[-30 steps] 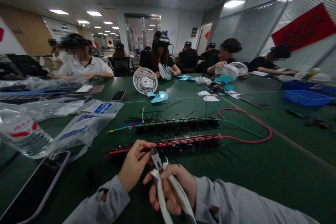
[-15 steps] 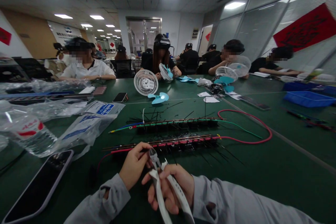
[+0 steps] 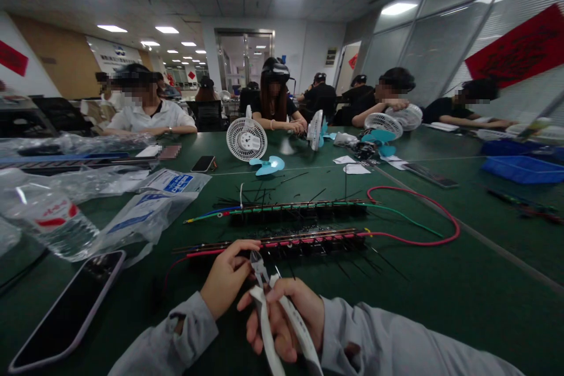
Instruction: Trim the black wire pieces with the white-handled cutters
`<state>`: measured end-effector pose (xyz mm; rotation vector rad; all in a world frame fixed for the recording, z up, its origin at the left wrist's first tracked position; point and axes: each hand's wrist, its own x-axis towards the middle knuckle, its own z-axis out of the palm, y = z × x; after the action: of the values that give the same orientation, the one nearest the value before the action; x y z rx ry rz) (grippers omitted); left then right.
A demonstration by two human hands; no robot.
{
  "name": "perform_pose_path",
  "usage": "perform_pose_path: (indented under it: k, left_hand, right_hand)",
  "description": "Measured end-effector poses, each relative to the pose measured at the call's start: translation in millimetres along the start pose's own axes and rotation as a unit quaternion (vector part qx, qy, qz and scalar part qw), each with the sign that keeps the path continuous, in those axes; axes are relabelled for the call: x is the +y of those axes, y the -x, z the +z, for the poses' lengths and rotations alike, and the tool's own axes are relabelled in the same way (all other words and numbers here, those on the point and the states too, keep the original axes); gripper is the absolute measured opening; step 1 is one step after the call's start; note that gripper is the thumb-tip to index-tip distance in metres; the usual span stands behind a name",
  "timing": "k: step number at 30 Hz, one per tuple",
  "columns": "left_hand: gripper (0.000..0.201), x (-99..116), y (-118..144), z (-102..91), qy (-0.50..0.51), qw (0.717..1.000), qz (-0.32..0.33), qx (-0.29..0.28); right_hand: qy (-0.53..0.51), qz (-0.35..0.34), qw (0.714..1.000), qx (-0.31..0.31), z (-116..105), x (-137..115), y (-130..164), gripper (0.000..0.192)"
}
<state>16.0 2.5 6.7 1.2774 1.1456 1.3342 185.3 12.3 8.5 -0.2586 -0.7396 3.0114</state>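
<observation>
Right hand (image 3: pixel 286 320): fingers clenched round the white handles of side cutters (image 3: pixel 264 288), blades up. Left hand (image 3: pixel 227 279): fingers pinched at the cutter tip, beside the near, red-wired terminal strip (image 3: pixel 291 241) on the green tabletop (image 3: pixel 440 294). Adjacent: second terminal strip (image 3: pixel 299 208), smartphone (image 3: pixel 66 311), plastic bags (image 3: pixel 145 211), desk fan (image 3: pixel 247 140).

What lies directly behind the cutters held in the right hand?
Behind the cutters in the right hand lies a red wire bundle on black clips. The left hand covers whatever it pinches at the blades.
</observation>
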Motion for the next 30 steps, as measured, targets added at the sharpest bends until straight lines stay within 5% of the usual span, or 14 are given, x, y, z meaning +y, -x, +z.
perform_pose_path:
  k: [30]
  left_hand:
    - [0.018,17.4,-7.4,8.7,-0.032,0.999,-0.01,0.01]
  right_hand:
    - [0.004,0.013,0.999,0.029,5.7,-11.9,4.6,0.061]
